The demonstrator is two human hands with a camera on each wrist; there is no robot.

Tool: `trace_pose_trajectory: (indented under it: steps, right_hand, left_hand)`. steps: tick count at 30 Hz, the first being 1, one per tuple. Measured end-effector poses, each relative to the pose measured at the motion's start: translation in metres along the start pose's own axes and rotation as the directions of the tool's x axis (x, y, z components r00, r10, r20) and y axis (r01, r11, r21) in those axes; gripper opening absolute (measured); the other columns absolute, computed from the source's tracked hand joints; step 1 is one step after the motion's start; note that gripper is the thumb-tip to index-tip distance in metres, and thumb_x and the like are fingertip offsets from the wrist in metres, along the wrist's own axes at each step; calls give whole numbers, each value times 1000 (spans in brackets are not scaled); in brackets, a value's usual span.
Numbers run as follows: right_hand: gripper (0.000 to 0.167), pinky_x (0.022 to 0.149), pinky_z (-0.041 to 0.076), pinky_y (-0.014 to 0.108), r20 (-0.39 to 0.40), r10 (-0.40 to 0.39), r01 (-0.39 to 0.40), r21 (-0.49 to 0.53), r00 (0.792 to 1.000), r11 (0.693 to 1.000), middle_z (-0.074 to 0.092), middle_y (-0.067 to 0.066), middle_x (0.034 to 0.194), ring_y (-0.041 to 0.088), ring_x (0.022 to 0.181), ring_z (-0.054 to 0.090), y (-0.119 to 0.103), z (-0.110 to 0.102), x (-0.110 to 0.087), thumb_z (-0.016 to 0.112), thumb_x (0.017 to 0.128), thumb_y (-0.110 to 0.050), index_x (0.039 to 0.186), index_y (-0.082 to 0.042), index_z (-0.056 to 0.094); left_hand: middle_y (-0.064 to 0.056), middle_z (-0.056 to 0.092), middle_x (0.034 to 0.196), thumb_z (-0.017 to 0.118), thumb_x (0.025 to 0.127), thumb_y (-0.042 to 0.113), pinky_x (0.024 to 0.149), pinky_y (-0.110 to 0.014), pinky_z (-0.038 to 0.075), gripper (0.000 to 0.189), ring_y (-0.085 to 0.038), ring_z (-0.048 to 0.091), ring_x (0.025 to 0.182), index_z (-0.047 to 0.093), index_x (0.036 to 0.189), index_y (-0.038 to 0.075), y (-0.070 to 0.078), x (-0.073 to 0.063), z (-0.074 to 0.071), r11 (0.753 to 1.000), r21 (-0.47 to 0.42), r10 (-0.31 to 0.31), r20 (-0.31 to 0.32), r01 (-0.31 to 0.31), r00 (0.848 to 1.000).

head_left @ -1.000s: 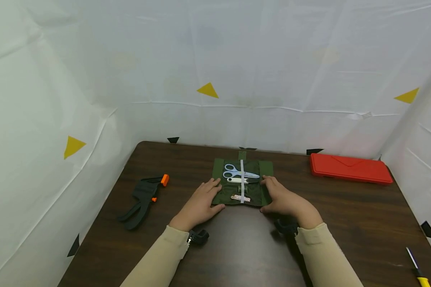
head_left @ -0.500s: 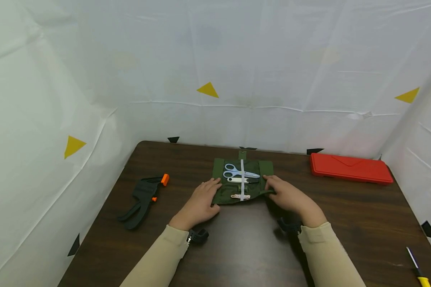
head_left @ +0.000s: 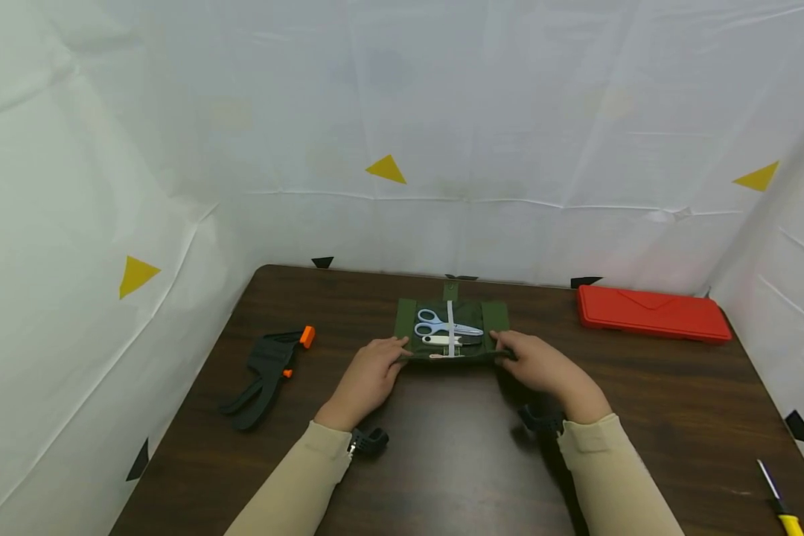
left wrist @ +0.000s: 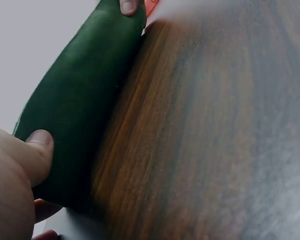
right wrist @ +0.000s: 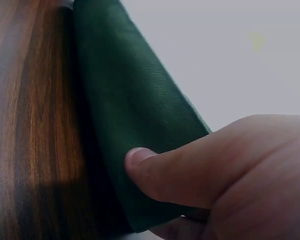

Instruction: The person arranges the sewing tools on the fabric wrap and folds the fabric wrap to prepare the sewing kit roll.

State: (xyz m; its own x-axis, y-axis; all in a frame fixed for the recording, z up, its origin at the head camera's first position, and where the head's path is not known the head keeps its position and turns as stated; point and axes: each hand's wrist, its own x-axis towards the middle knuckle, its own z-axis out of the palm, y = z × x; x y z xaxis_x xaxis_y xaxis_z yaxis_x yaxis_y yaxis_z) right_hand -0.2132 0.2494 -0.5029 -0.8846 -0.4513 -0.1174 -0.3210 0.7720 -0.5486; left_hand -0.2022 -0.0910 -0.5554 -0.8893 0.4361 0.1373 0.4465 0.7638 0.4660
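Note:
A green fabric sewing kit point(head_left: 496, 318) lies unfolded near the table's far side, its near edge raised. Inside, a white elastic strap point(head_left: 450, 316) crosses pale blue scissors point(head_left: 428, 321) and a small white-handled cutter point(head_left: 435, 340). The nearer contents are mostly hidden behind the lifted edge. My left hand point(head_left: 368, 378) pinches that edge at its left corner, and my right hand point(head_left: 551, 368) pinches the right corner. In the left wrist view, the thumb point(left wrist: 41, 150) presses the green cloth point(left wrist: 85, 75); in the right wrist view, the other thumb point(right wrist: 145, 165) does likewise.
A black clamp point(head_left: 264, 380) with orange pads lies on the left of the brown table point(head_left: 455, 461). At the back right is a red case point(head_left: 653, 314). A yellow-handled screwdriver point(head_left: 780, 499) lies at the front right. White sheeting point(head_left: 469, 134) surrounds the table.
The right hand took hold of the kit's near right corner and lifted it first. The left hand then gripped the left corner, and the whole near edge rose, covering the nearer contents.

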Motion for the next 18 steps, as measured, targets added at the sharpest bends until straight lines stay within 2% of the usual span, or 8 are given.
trace_pose_trajectory:
  steps: [3, 7, 10, 12, 14, 16, 18]
  right_hand:
    - [11, 89, 55, 48, -26, 0, 0, -8, 1000, 1000, 64, 24, 153, 46, 136, 65, -2, 0, 0, 69, 106, -8, 100, -11, 61]
    - [7, 97, 60, 56, -87, -11, 10, -21, 996, 1000, 74, 21, 139, 42, 127, 72, -3, 0, -1, 70, 106, -7, 111, -8, 66]
    - [8, 87, 62, 50, -125, -7, 2, -35, 992, 999, 80, 13, 111, 30, 100, 76, -3, -1, -2, 71, 105, -7, 110, -10, 65]
    - [10, 76, 56, 42, -139, -1, -4, -29, 990, 1000, 73, 5, 93, 22, 84, 66, -3, -2, -3, 72, 104, -7, 106, -12, 64]
    - [14, 72, 46, 37, -141, 4, -7, -22, 990, 1000, 60, 0, 81, 18, 76, 55, -3, -3, -4, 73, 104, -7, 102, -13, 60]
    - [16, 70, 44, 34, -141, 2, -4, -12, 990, 1000, 53, -2, 77, 16, 74, 52, -3, -4, -5, 72, 104, -8, 100, -14, 58]
    - [17, 69, 43, 34, -139, 1, -2, -6, 990, 1000, 48, -3, 76, 15, 72, 50, -4, -6, -5, 72, 105, -9, 100, -14, 57]
  left_hand:
    - [0, 61, 160, 70, 108, 14, 125, -54, 44, 34, -27, 57, 148, 72, 142, 15, -3, 1, 1, 999, 33, 10, 0, -10, 1000]
    - [-2, 61, 158, 72, 104, 5, 121, -53, 47, 44, -28, 57, 144, 69, 147, 14, -8, 2, 3, 996, 81, 38, 14, -39, 999]
    - [-3, 61, 157, 70, 105, 3, 121, -52, 48, 34, -27, 57, 145, 75, 137, 15, -10, 3, 3, 999, 41, 32, 3, -32, 999]
    - [-3, 63, 156, 68, 108, 8, 122, -50, 49, 22, -27, 57, 146, 77, 127, 15, -11, 3, 3, 1000, -4, 19, -9, -19, 1000]
    - [-3, 66, 152, 67, 110, 13, 120, -48, 51, 17, -26, 60, 144, 76, 124, 15, -11, 3, 2, 999, -37, 13, -30, -14, 999]
    - [-1, 72, 143, 65, 111, 18, 115, -46, 54, 16, -24, 64, 136, 75, 124, 16, -10, 2, 1, 999, -53, 4, -56, -7, 998]
    - [1, 77, 127, 65, 112, 20, 104, -44, 58, 17, -22, 69, 121, 75, 125, 17, -10, 2, 0, 999, -52, 2, -96, -7, 995]
